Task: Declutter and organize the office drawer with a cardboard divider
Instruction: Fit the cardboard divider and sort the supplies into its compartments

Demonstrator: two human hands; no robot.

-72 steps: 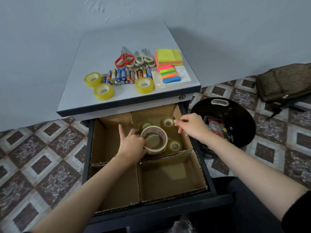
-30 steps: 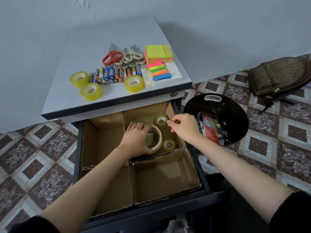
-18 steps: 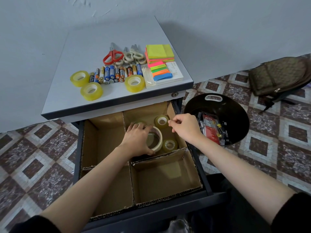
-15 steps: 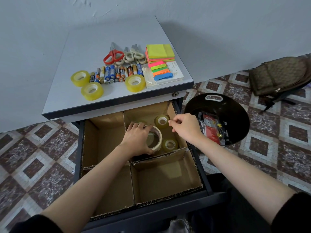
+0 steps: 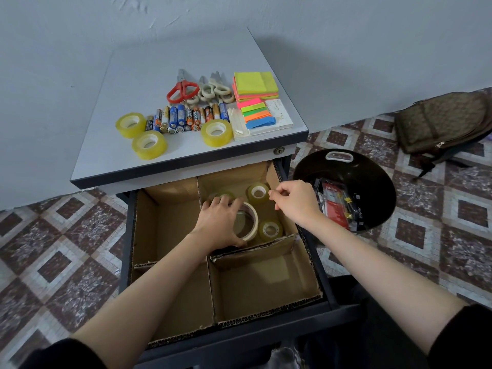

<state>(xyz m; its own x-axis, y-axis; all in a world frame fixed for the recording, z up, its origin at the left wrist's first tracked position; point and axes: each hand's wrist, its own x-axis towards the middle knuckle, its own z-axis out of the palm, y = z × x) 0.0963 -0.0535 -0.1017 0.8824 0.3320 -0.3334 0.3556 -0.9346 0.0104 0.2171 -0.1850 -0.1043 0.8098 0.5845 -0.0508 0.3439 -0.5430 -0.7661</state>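
Since the wide tape roll (image 5: 252, 222) went down into the back-right compartment of the drawer (image 5: 266, 326), the left hand (image 5: 221, 225) keeps its fingers curled round it. Right hand (image 5: 295, 201): fingertips pinched beside a small roll (image 5: 257, 193), grip unclear. Sorting barely begun.

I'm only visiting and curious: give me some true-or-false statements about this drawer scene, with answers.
The left hand grips the large clear tape roll in the brown cardboard divider's back right compartment. True.
The red-handled scissors lie inside the divider. False: they lie on the grey cabinet top.
Three yellow tape rolls sit on the cabinet top. True.
The row of cylindrical batteries fills the divider's front left compartment. False: it lies on the cabinet top.
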